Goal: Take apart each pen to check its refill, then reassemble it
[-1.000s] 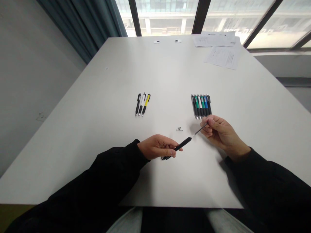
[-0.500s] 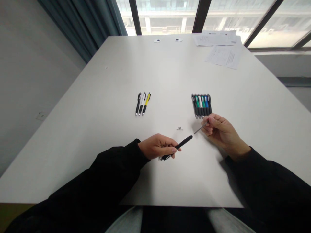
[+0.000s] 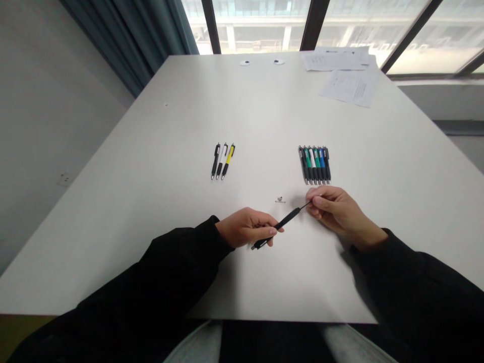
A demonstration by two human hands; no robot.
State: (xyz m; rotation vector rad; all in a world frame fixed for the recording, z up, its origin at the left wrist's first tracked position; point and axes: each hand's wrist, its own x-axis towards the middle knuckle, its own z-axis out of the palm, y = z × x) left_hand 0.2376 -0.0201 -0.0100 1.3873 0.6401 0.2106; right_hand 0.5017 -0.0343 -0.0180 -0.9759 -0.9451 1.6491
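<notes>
My left hand [image 3: 250, 227] is closed around a black pen barrel [image 3: 288, 219], whose open front end points up and to the right. Between the fingertips of my right hand [image 3: 336, 210] is a thin dark pen refill [image 3: 305, 204]. The refill's far end is at the barrel's mouth and appears to be partly inside it; its other end is hidden by my fingers. Just beyond the barrel, small metal pen parts [image 3: 280, 199] lie on the white table [image 3: 242, 292], perhaps a tip and a spring.
Three pens [image 3: 223, 161] in black, white and yellow lie side by side at left. A row of several pens [image 3: 314, 165] lies just beyond my right hand. Paper sheets [image 3: 346, 85] rest at the far right, and two small white ovals [image 3: 279, 62] near the back edge.
My right hand has moved left and slightly toward me, bringing the refill from just outside the barrel to its open end. My left hand has stayed almost still.
</notes>
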